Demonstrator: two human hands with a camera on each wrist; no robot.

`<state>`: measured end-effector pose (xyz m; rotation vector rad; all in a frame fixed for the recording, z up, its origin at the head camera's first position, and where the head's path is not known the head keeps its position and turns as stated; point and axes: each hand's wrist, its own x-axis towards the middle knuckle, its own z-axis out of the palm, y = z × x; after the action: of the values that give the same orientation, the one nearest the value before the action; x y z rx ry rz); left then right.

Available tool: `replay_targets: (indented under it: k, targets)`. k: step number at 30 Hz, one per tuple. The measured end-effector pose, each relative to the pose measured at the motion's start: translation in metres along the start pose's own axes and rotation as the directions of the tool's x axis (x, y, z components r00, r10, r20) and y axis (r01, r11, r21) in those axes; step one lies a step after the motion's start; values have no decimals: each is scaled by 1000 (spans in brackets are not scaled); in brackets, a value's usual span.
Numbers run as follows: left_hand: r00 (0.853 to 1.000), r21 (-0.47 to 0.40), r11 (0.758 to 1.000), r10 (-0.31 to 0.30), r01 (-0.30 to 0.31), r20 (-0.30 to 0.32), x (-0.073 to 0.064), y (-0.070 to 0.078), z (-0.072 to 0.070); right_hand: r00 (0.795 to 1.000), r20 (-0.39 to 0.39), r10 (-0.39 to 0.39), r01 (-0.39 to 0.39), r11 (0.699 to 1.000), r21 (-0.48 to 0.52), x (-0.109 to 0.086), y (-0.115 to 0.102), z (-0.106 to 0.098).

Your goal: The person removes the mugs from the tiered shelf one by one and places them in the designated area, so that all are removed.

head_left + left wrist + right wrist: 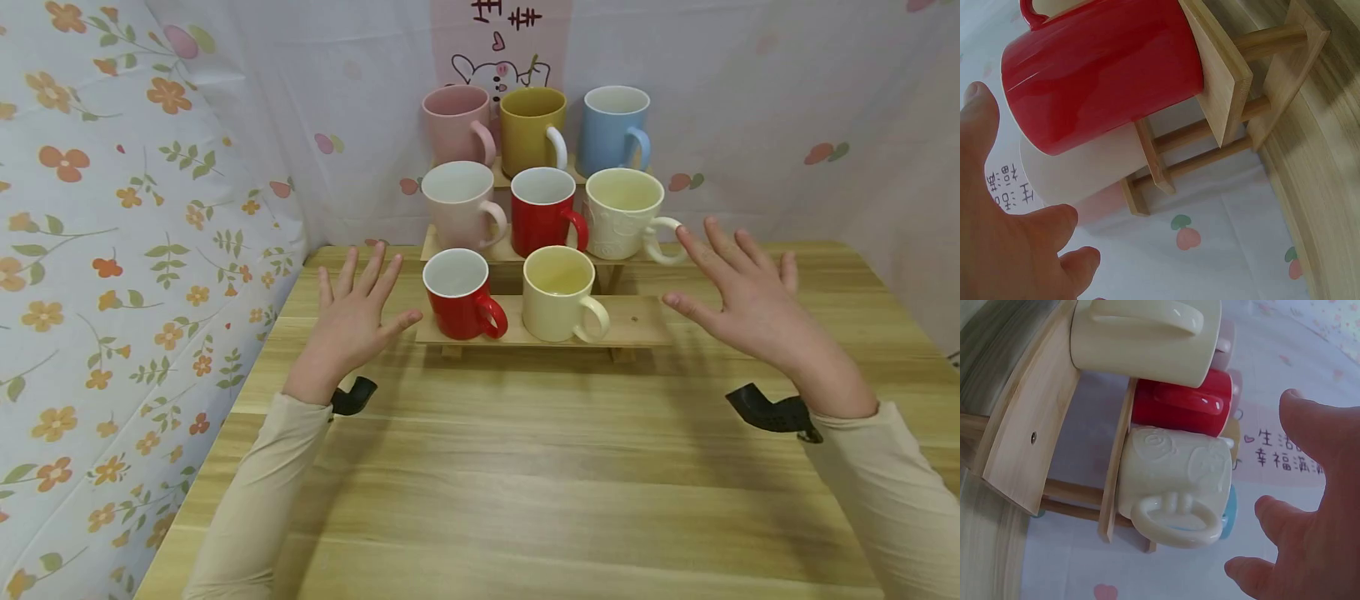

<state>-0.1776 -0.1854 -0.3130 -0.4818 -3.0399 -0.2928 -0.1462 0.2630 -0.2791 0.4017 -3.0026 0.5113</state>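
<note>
My left hand (354, 323) hovers with fingers spread, left of the red mug (454, 308) on the lowest tier of a wooden stand (637, 323); the left wrist view shows a gap between them. Beside that mug is a pale yellow mug (553, 308). My right hand (757, 308), fingers also spread and holding nothing, is at the stand's right, nearest the embossed cream mug (618, 229) on the middle tier. That tier also carries a pale pink mug (453, 212) and a second red mug (538, 221). Pink (453, 133), mustard (528, 137) and light blue (606, 137) mugs fill the top tier.
The stand rests near the back of a wood-grain table (487, 500). Floral cloth (150, 250) hangs on the left, and a white printed cloth (360, 100) hangs behind. A black wrist camera mount (765, 410) sticks out from the right wrist, another (354, 397) from the left.
</note>
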Motion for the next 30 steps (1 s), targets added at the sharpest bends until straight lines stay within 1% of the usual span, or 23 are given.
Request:
replay_targets:
  k: [11,22,27,30]
  targets:
    - [1000,4,1000,1,-1,-3,1,0,0,1000,5,3,-2,1000,-9,3,0,-3]
    - [1000,13,1000,17,-16,-17,3,-2,-1,999,45,4,-4,1000,-1,10,4,-8]
    - [1000,2,1000,15,-15,-19,4,-3,1,998,43,-40,39,999,3,16,6,-11]
    - [1000,-1,1000,10,-10,-24,5,-4,1,996,47,-74,72,997,33,19,7,-13]
